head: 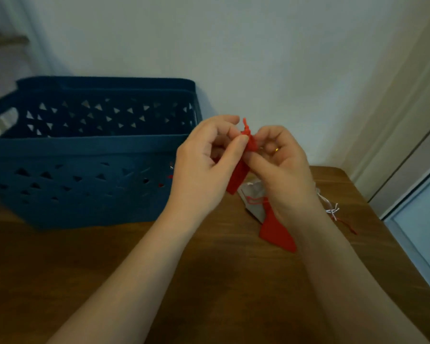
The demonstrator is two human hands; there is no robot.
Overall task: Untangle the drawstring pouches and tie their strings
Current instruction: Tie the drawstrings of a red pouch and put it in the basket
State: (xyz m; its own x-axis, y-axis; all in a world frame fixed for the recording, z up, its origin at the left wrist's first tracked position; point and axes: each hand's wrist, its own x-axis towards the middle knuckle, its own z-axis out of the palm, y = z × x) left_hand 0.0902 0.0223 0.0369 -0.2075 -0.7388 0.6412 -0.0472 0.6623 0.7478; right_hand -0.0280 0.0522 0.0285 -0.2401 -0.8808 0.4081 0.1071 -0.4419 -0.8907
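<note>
A red drawstring pouch (240, 173) hangs in the air above the table's far edge, its gathered neck and knotted red string (246, 129) pinched between both hands. The left hand (204, 167) pinches the neck with thumb and forefinger, the other fingers curled; the right hand (281, 165), wearing a gold ring (276, 150), pinches it from 3 o'clock. At 5 o'clock from the held pouch, a second red pouch (277, 232) lies flat on the wooden table (109, 256), overlapping a grey pouch (252, 194). White and red strings (333, 209) trail at 3 o'clock of those. A blue plastic basket (85, 155) with triangular cut-outs stands at 9 o'clock; something red shows through its holes. A pale wall (233, 45) rises behind.
</note>
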